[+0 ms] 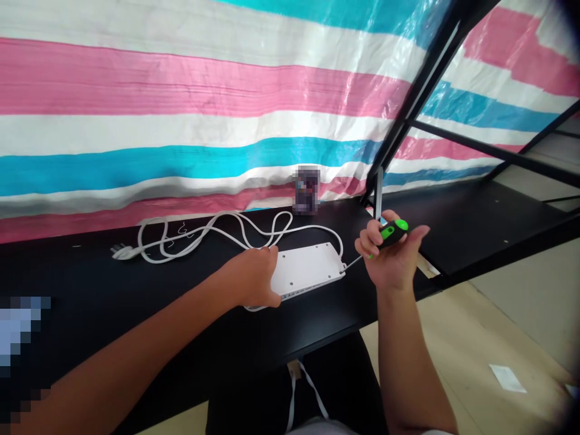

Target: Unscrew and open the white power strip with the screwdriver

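A white power strip lies face down on the black tabletop, with screw holes showing on its back. My left hand grips its left end, thumb along the near edge and fingers over the far side. In my right hand is a screwdriver with a black and green handle. Its thin shaft slants down to the left, and the tip meets the strip's right end near the cord outlet. Fingers wrap the handle while the thumb sticks out. The white cord loops behind the strip to a plug on the left.
A blurred-out small item stands at the back, against a striped plastic sheet. Black metal framing rises at the right beside another black shelf. A white paper lies on the floor.
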{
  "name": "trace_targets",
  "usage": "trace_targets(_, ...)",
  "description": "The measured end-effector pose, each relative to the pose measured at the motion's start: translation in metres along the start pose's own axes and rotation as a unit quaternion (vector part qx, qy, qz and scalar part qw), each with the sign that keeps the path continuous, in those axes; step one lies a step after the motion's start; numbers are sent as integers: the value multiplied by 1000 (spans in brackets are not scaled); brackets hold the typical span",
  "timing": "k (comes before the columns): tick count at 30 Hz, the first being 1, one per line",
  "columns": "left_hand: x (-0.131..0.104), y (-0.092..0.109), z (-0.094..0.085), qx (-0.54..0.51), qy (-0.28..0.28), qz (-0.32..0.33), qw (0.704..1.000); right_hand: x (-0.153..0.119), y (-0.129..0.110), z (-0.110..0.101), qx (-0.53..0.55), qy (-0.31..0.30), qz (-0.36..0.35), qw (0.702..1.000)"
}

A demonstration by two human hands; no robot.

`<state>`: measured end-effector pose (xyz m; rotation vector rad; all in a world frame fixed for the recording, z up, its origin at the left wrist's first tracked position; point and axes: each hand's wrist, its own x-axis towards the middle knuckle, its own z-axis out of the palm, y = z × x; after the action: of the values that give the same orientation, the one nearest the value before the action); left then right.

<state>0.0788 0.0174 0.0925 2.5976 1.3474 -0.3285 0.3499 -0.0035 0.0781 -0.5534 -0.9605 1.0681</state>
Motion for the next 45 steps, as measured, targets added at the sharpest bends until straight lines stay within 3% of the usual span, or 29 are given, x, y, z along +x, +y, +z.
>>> trace_targets(3, -1, 0, 0, 0, 0, 0, 1000, -1, 1, 1, -16, 10, -28, 999)
trace_targets(6, -2, 0, -1, -2, 4, 2, 1000, -1, 0, 4, -41, 27, -12, 999)
trace_targets(12, -1, -1, 0, -3, 4, 5, 1000, -2, 0, 6, 5, 17, -21, 1000)
trace_targets(16, 1, -2, 3, 3, 6, 4, 1000, -3, 1, 7, -47, 34, -24, 998)
trace_targets(23, 1, -3, 4, 6, 3, 5, 1000, -4, 1, 13, -22, -11, -17, 1000)
trace_targets(28, 0, -2, 2, 9, 0, 7, 1000, -6, 2, 15, -81, 17, -24, 996)
trace_targets(34, 2, -3, 4, 5, 1, 4, 1000, -7, 0, 13, -29, 8, -20, 999)
trace_targets(40, 0, -4, 3, -2, 6, 7, 1000, -8, -3, 17, -88, 55, -44, 994)
trace_targets(45, 0, -3, 2, -3, 5, 11, 1000, -7, -5, 16, -53, 52, -39, 996)
